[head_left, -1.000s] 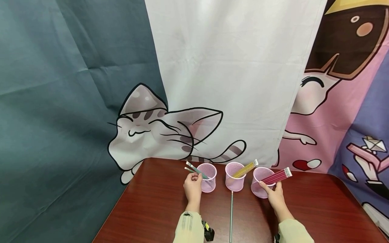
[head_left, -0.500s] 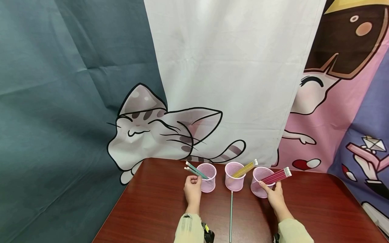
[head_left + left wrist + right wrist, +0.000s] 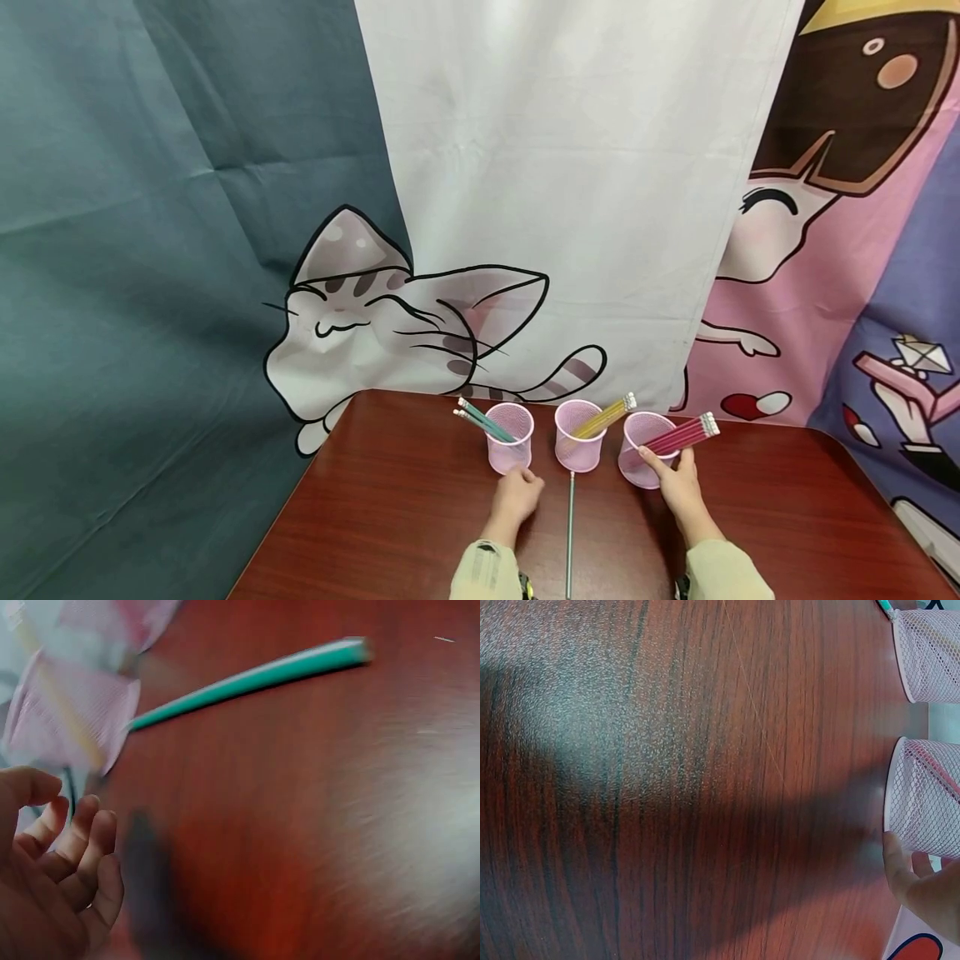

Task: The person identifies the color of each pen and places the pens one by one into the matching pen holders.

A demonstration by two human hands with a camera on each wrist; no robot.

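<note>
My left hand (image 3: 517,493) is just in front of the left pink mesh pencil cup (image 3: 510,458); in the left wrist view its fingers are loosely curled, holding nothing. Green pencils (image 3: 483,419) lean leftward in that cup. A single green pencil (image 3: 570,533) lies lengthwise on the table to the right of this hand. My right hand (image 3: 678,483) grips the side of the right pink mesh pencil cup (image 3: 636,467), its thumb (image 3: 898,866) at the cup's lower edge. Several dark red pencils (image 3: 684,435) lean right in it.
The middle pink mesh pencil cup (image 3: 576,454) stands between the other two, with yellow pencils (image 3: 606,417) inside. All stand near the back of the dark red wooden table (image 3: 375,517). Behind it hangs a printed cloth (image 3: 585,208).
My left hand has moved away from the green pencils at the left cup, down and to the right, toward the pencil on the table. My right hand has stayed at the right cup.
</note>
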